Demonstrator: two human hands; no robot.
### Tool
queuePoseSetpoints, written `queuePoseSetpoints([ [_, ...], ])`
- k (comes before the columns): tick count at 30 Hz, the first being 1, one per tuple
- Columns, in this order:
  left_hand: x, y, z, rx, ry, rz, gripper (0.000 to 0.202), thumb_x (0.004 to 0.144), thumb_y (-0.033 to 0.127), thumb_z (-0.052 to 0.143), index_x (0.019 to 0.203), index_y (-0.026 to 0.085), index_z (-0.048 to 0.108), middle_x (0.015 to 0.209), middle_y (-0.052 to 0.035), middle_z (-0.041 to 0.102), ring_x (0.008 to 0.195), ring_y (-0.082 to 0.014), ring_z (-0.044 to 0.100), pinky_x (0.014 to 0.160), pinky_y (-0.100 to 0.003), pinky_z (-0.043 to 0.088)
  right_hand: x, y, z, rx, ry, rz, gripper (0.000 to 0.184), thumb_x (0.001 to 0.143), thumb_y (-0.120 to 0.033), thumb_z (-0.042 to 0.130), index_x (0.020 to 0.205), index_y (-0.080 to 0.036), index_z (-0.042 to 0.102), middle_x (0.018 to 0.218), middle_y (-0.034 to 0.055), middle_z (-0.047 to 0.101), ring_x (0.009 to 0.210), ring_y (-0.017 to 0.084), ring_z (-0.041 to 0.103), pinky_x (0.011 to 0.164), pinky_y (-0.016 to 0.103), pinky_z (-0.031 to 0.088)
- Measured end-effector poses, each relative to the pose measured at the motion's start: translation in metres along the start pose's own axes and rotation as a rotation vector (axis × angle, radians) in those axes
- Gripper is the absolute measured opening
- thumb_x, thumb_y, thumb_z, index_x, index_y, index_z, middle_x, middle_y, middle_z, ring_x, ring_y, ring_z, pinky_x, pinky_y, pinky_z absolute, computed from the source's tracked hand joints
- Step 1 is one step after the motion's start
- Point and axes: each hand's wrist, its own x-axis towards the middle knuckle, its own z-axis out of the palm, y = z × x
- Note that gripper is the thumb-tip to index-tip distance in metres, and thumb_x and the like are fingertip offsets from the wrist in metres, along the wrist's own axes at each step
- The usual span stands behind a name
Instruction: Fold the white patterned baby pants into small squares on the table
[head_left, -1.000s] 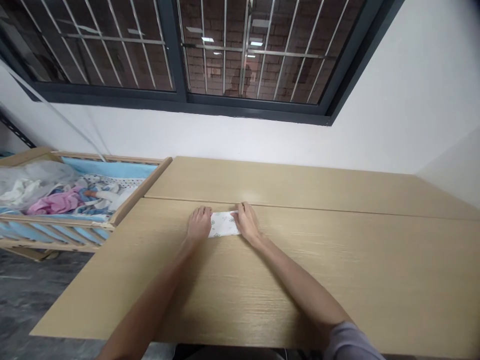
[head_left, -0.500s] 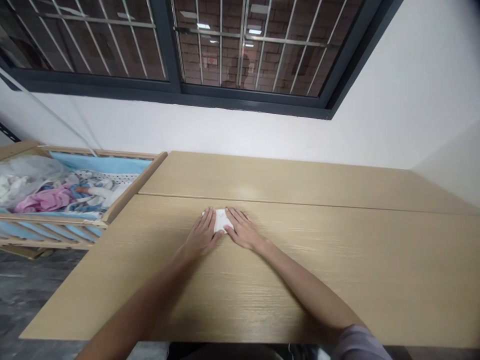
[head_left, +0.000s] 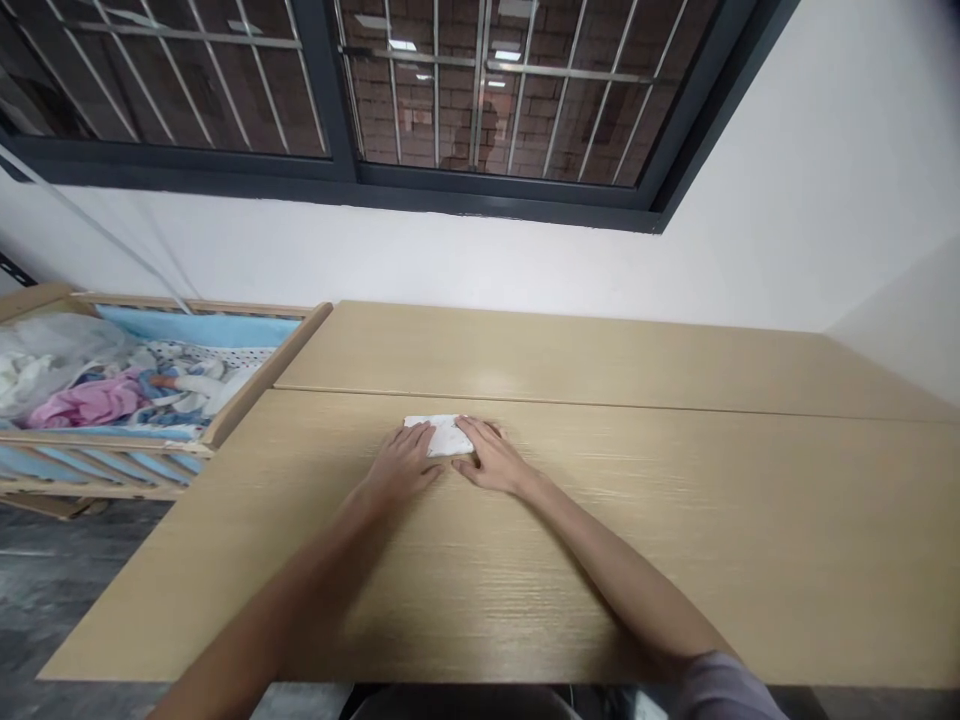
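Note:
A small white folded cloth (head_left: 444, 436) with a faint print lies on the light wooden table (head_left: 675, 540), just in front of the seam between its two boards. My left hand (head_left: 400, 467) lies flat with fingers stretched out, its fingertips on the cloth's left edge. My right hand (head_left: 493, 461) is also flat and open, fingers resting on the cloth's right edge. Both forearms reach in from the bottom of the view.
A wooden cot (head_left: 247, 385) with blue padding stands against the table's left side, filled with pink, white and blue clothes (head_left: 97, 395). A white wall and a barred window (head_left: 450, 90) lie behind the table. Dark floor shows at the lower left.
The cloth went from a longer strip to a smaller folded packet. My hands came together over it, then slid slightly apart and back, uncovering its middle.

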Motion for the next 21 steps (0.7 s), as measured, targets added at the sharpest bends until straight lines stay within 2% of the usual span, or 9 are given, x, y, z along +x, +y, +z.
queuePoseSetpoints([
  [3,0.015,-0.003,-0.004,-0.018,0.019,-0.047,0.035,0.087,0.018,0.054,0.121,0.016,0.062,0.126,-0.0145,0.068,0.120,-0.0283,0.061,0.109,-0.044,0.042,0.013,0.004,0.001,0.067,0.088,0.015,0.058,0.088,-0.024,0.055,0.144,-0.016,0.043,0.143,0.0174,0.055,0.136,0.029,0.047,0.115,0.050,0.029],
  [5,0.021,0.000,-0.012,-0.022,0.058,-0.121,0.029,0.085,0.014,0.051,0.111,0.017,0.065,0.120,-0.0147,0.070,0.115,-0.0291,0.062,0.107,-0.047,0.043,0.021,0.003,-0.003,0.122,0.139,0.046,0.049,0.085,-0.019,0.055,0.134,-0.019,0.050,0.130,0.0131,0.064,0.125,0.029,0.054,0.111,0.051,0.032],
  [8,0.022,0.013,-0.030,-0.050,0.122,-0.247,0.021,0.089,0.018,0.049,0.102,0.018,0.065,0.113,-0.0151,0.070,0.111,-0.0311,0.064,0.099,-0.048,0.047,0.031,-0.002,-0.017,0.293,0.250,0.117,0.043,0.084,-0.026,0.059,0.126,-0.021,0.050,0.113,0.0088,0.067,0.110,0.027,0.060,0.103,0.048,0.041],
  [11,0.014,0.027,-0.044,-0.138,0.133,-0.332,0.025,0.095,0.032,0.049,0.114,0.020,0.060,0.100,-0.0079,0.074,0.094,-0.0242,0.071,0.081,-0.035,0.055,0.039,-0.005,-0.030,0.554,0.362,0.142,0.053,0.087,-0.036,0.060,0.133,-0.020,0.039,0.107,0.0074,0.063,0.096,0.022,0.062,0.088,0.038,0.051],
  [13,0.009,0.035,-0.046,-0.255,0.095,-0.429,0.040,0.095,0.041,0.053,0.129,0.019,0.050,0.093,-0.0038,0.075,0.081,-0.0206,0.073,0.071,-0.030,0.055,0.044,-0.002,-0.034,0.672,0.355,0.183,0.061,0.087,-0.039,0.060,0.138,-0.021,0.033,0.106,0.0063,0.061,0.087,0.020,0.062,0.077,0.034,0.053],
  [16,0.008,0.043,-0.038,-0.374,0.011,-0.587,0.055,0.091,0.044,0.060,0.135,0.015,0.043,0.083,-0.0020,0.074,0.078,-0.0213,0.073,0.071,-0.031,0.055,0.052,0.009,-0.028,0.676,0.251,0.295,0.066,0.081,-0.038,0.068,0.137,-0.021,0.037,0.108,0.0061,0.058,0.079,0.017,0.061,0.071,0.032,0.053],
  [19,0.014,0.046,-0.026,-0.306,-0.040,-0.636,0.050,0.089,0.037,0.063,0.130,0.013,0.048,0.086,-0.0052,0.073,0.087,-0.0238,0.072,0.077,-0.032,0.053,0.059,0.025,-0.013,0.561,0.190,0.347,0.059,0.076,-0.033,0.076,0.126,-0.019,0.048,0.111,0.0074,0.057,0.090,0.019,0.061,0.079,0.034,0.053],
  [21,0.017,0.048,-0.022,-0.241,-0.075,-0.645,0.043,0.090,0.031,0.063,0.126,0.013,0.051,0.092,-0.0083,0.073,0.092,-0.0250,0.071,0.079,-0.033,0.052,0.060,0.033,-0.005,0.495,0.173,0.316,0.055,0.075,-0.032,0.078,0.122,-0.019,0.053,0.114,0.0085,0.057,0.103,0.022,0.059,0.086,0.036,0.052],
])
